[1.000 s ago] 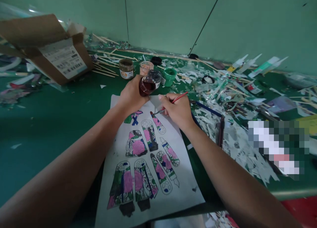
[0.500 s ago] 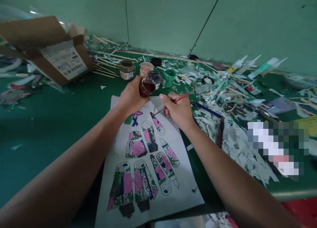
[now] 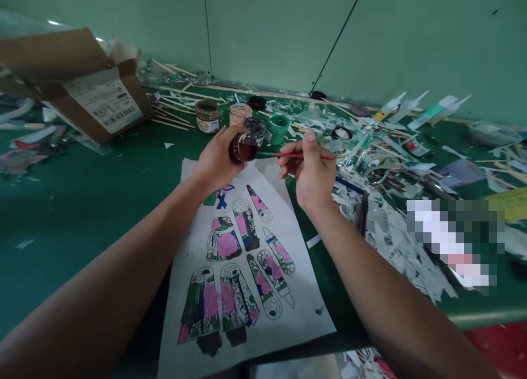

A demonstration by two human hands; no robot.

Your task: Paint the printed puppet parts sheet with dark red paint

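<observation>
My left hand (image 3: pixel 220 158) is wrapped round a small jar of dark red paint (image 3: pixel 246 146), tilted above the top of a white paper sheet (image 3: pixel 294 327). In my right hand (image 3: pixel 310 170) a thin red paintbrush (image 3: pixel 294 155) is pinched almost level, its tip at the mouth of the jar. The sheet bears outlined shapes partly coloured pink, green, blue and black. One narrow tapered shape (image 3: pixel 258 203) near the top has a dark red tip. Behind the held jar stand a dark paint jar (image 3: pixel 256 127) and a green paint jar (image 3: pixel 279 128).
A brown paint jar (image 3: pixel 207 116) and a peach one (image 3: pixel 240 114) stand farther back. An open cardboard box (image 3: pixel 102 101) sits at the left. Paper scraps (image 3: pixel 405 263), wooden sticks and glue bottles (image 3: pixel 436 111) clutter the right side. A green wall (image 3: pixel 280 33) rises behind.
My right hand has lifted the brush off the narrow shape and swung it up and right, bringing its tip to the red jar. My left hand keeps its hold on the jar.
</observation>
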